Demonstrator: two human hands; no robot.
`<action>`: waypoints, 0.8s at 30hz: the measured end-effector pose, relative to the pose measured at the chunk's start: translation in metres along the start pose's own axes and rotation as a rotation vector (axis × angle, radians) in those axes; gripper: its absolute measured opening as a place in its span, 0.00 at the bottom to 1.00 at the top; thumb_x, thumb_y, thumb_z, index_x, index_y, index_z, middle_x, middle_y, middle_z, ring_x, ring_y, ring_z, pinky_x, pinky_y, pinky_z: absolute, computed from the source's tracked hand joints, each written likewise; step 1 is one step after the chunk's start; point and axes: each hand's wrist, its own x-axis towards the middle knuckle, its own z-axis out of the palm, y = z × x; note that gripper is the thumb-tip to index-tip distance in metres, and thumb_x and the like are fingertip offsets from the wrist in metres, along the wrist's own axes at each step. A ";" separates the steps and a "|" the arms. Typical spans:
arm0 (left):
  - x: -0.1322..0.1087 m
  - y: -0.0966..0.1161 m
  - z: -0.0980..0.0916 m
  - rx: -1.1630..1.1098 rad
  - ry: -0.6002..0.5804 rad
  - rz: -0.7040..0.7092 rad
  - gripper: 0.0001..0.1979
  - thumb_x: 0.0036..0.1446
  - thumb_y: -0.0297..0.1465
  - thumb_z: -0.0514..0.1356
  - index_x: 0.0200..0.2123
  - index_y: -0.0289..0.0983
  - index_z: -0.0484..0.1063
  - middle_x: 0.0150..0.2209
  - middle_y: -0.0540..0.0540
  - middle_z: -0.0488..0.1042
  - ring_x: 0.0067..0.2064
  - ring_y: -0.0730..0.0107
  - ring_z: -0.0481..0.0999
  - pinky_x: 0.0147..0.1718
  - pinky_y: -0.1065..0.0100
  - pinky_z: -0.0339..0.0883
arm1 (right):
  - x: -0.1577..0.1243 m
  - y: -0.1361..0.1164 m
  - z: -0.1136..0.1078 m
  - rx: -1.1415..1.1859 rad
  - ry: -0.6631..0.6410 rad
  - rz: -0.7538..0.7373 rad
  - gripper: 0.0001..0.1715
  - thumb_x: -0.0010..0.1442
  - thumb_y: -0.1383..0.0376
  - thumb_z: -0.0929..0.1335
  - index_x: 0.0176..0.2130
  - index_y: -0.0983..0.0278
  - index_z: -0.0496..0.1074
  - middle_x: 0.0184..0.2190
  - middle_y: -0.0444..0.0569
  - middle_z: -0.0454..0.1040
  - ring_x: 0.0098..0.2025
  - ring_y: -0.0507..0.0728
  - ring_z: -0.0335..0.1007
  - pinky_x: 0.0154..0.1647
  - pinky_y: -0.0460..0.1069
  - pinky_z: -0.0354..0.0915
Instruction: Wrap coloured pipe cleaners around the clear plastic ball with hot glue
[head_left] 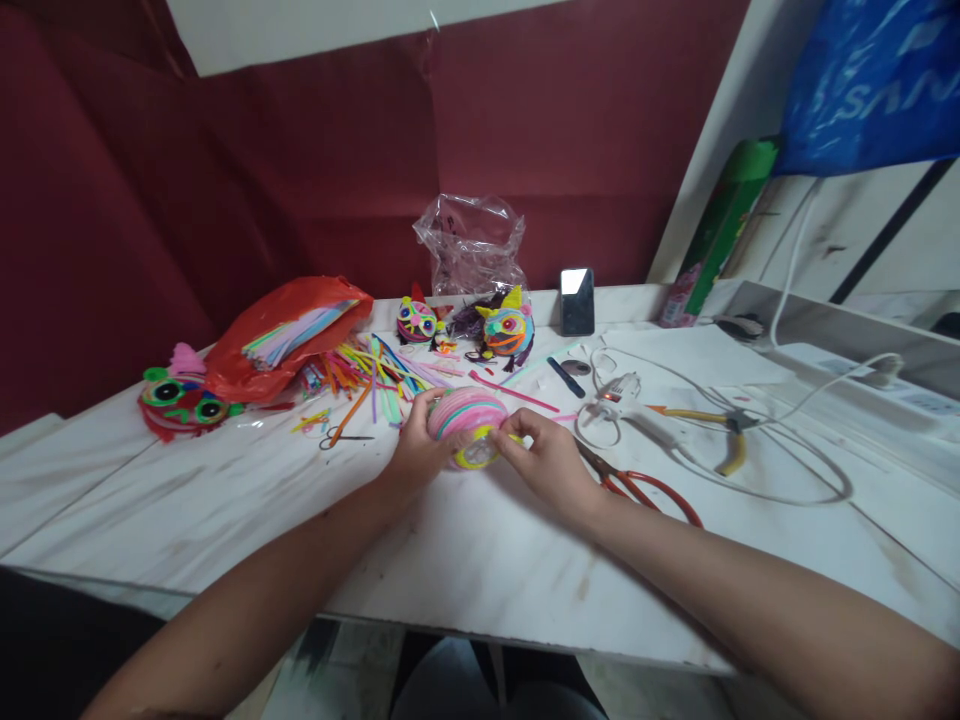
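Note:
A round ball wound from pink and pastel pipe cleaners (466,415) sits on the white table (225,500) between my hands. My left hand (417,445) cups its left side with fingers curled round it. My right hand (546,458) pinches a yellow ring piece (480,453) at the ball's lower front. Both hands are closed on the ball.
Loose coloured pipe cleaners (367,380) lie behind, beside a red bag (285,330). Finished fuzzy faces (182,400) (418,320) (508,330) stand around. Red-handled scissors (645,488), a glue gun (619,395), pliers (720,425), a phone (577,300) and a clear bag (472,245) are to the right and back.

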 end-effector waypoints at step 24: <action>-0.001 -0.001 -0.002 -0.055 -0.058 0.014 0.46 0.37 0.39 0.73 0.58 0.41 0.56 0.55 0.39 0.68 0.53 0.51 0.73 0.49 0.56 0.69 | -0.002 0.001 0.000 -0.006 -0.017 -0.051 0.12 0.58 0.59 0.65 0.27 0.62 0.69 0.24 0.47 0.74 0.28 0.54 0.68 0.31 0.48 0.64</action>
